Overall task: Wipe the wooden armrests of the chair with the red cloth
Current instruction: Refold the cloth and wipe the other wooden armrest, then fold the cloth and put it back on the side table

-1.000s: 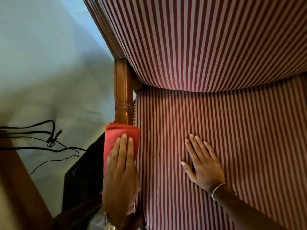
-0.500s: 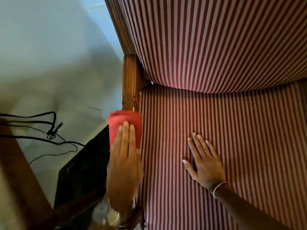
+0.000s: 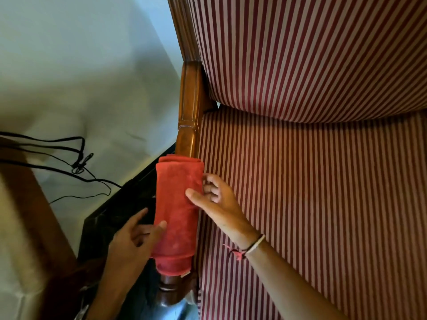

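Observation:
The red cloth [image 3: 176,213] lies draped lengthwise over the chair's left wooden armrest [image 3: 190,112], covering its near half. My left hand [image 3: 136,236] touches the cloth's left edge, thumb on the cloth and forefinger stretched out over the dark surface beside it. My right hand [image 3: 215,202] reaches across from the seat and pinches the cloth's right edge between thumb and fingers. The armrest's far part and its rounded front end [image 3: 169,294] show bare wood.
The striped red-and-white seat [image 3: 312,204] and backrest [image 3: 312,54] fill the right side. A dark glossy table [image 3: 115,218] stands left of the armrest. Black cables [image 3: 69,158] lie on the pale floor. A wooden post [image 3: 34,204] runs along the lower left.
My left hand slid off the top of the cloth to its left edge. My right hand left the seat and took the cloth's right edge. The cloth now lies spread along the armrest.

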{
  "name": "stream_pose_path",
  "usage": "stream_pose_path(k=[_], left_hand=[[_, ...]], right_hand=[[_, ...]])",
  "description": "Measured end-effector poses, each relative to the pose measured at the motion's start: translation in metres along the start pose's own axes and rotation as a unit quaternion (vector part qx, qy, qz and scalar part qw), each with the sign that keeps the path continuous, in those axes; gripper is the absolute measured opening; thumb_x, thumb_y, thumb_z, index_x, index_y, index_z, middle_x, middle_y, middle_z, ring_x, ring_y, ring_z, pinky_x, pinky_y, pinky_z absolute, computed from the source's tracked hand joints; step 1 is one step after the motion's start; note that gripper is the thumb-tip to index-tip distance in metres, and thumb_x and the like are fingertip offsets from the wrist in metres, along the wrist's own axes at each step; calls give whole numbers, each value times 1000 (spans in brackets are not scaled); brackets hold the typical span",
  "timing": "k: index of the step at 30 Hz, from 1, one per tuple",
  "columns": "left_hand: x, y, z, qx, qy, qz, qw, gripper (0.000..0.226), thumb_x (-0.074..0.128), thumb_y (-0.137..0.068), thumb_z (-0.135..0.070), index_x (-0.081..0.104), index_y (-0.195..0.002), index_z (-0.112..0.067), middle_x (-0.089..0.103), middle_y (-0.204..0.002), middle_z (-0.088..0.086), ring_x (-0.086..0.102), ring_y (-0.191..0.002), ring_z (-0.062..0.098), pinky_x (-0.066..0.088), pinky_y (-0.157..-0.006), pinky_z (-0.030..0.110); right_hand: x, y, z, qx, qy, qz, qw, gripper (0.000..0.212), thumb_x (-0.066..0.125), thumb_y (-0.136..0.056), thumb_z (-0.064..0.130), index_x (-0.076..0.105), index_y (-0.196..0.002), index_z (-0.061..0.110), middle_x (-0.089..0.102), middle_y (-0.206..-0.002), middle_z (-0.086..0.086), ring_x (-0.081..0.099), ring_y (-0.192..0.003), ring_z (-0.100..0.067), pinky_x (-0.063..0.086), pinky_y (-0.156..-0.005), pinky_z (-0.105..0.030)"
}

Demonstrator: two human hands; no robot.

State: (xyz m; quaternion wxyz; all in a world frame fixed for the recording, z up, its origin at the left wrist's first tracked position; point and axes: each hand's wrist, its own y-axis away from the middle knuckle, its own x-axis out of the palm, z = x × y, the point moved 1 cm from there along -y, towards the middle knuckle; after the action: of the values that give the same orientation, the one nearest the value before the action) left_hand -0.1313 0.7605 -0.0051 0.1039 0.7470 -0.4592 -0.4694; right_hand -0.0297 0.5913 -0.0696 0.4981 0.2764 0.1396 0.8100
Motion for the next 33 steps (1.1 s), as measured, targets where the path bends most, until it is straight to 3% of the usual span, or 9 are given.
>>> stream_pose_path(k=[3, 9, 11, 13, 16, 21, 27, 29, 33], left_hand=[[-1, 11, -10, 6, 7, -3, 1000, 90, 72, -57, -56, 53, -138, -24, 69, -107, -2, 69, -99, 22, 60, -89, 53], [27, 44, -42, 85, 39, 27, 995, 23, 74, -61, -49, 66, -82, -56, 74, -86, -32, 70, -82, -6, 55, -72, 23], [49, 65, -62, 122, 57, 47, 990, 23, 74, -66, -46, 68, -85, -59, 73, -95, -34, 71, -89, -5, 56, -67, 16], [80, 90, -83, 144, 90, 55, 984, 26, 74, -71, -39, 70, -97, -40, 75, -104, -18, 72, -94, 1, 59, -69, 19], [137, 123, -112, 162, 147, 97, 971, 20, 72, -75, -21, 65, -93, -15, 78, -91, -4, 73, -81, 5, 58, -61, 17], [277, 205, -174, 155, 196, 197, 948, 19, 66, -85, 2, 60, -97, -11, 78, -76, -4, 70, -65, 0, 57, -55, 16], [425, 294, -231, 134, 201, 271, 932, 19, 65, -90, -7, 54, -100, -19, 81, -78, 4, 72, -63, 8, 60, -56, 22], [471, 314, -243, 141, 200, 256, 935, 21, 67, -90, -14, 56, -105, -24, 81, -91, 1, 76, -76, 8, 63, -68, 27], [557, 324, -252, 183, 127, 139, 965, 32, 70, -90, -21, 49, -112, -29, 77, -95, -11, 70, -79, -9, 57, -69, 12]], right_hand=[[11, 0, 12, -1, -51, 0, 999, 45, 71, -92, 5, 52, -132, 13, 69, -121, -17, 73, -102, -18, 62, -87, -27], [-25, 28, 36, -6, -187, 28, 982, 31, 62, -96, 3, 65, -122, 19, 71, -128, -10, 67, -122, -23, 56, -105, -42], [-54, 47, 48, -21, -227, 19, 974, 31, 65, -92, 10, 67, -122, 18, 74, -125, -8, 69, -120, -22, 58, -103, -42], [-93, 71, 63, -47, -245, 0, 968, 38, 69, -86, 17, 68, -123, 17, 74, -124, -6, 71, -114, -18, 61, -98, -37], [-162, 113, 79, -75, -214, -46, 973, 31, 68, -88, 16, 69, -119, 18, 74, -116, -2, 70, -107, -14, 60, -95, -34], [-314, 206, 111, -122, -171, -130, 969, 33, 64, -87, 13, 67, -120, 10, 72, -109, -5, 65, -104, -16, 55, -96, -35], [-473, 291, 123, -139, -183, -206, 951, 36, 62, -87, 11, 68, -123, 13, 79, -108, -3, 75, -98, -14, 63, -79, -28], [-522, 302, 117, -127, -180, -221, 950, 32, 62, -89, 11, 72, -118, 19, 80, -108, -2, 76, -98, -14, 63, -77, -28], [-604, 287, 90, -77, -142, -238, 958, 28, 57, -98, 5, 71, -116, 19, 80, -100, 0, 76, -92, -12, 62, -73, -26]])
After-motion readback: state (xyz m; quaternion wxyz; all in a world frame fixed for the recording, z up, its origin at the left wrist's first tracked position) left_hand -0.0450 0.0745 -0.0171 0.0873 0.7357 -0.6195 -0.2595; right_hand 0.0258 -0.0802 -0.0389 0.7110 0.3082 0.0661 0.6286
